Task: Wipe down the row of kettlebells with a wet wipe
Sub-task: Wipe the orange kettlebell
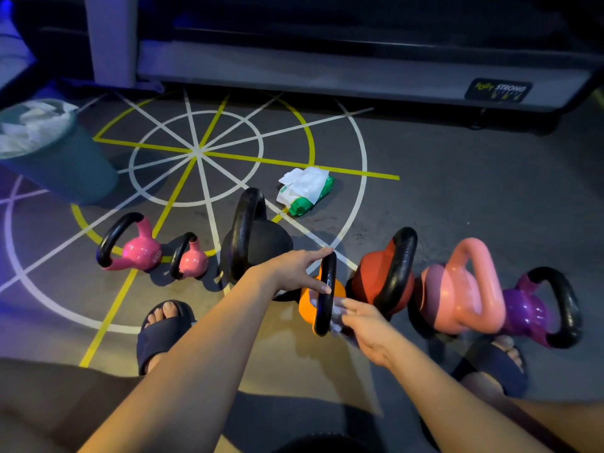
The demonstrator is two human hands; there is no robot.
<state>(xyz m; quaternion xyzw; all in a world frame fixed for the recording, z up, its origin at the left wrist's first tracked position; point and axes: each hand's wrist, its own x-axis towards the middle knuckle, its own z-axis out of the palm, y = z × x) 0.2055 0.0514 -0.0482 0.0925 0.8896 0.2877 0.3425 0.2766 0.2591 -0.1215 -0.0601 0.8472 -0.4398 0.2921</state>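
Note:
A row of several kettlebells stands on the gym floor. In its middle is an orange kettlebell point(307, 305) with a black handle. My left hand point(299, 268) pinches the top of that handle between thumb and fingers. My right hand point(362, 325) holds a white wet wipe point(336, 320) against the lower part of the same handle. To the left stand a big black kettlebell point(258, 243) and two pink kettlebells point(140, 248) point(192, 259). To the right are a red kettlebell point(376, 276), a salmon kettlebell point(457, 289) and a purple kettlebell point(529, 308).
A green pack of wet wipes point(305, 191) lies on the floor behind the row. A teal bin point(62, 158) full of used wipes stands at the left. A treadmill base point(359, 70) runs along the back. My sandalled feet point(163, 328) point(500, 358) are near the row.

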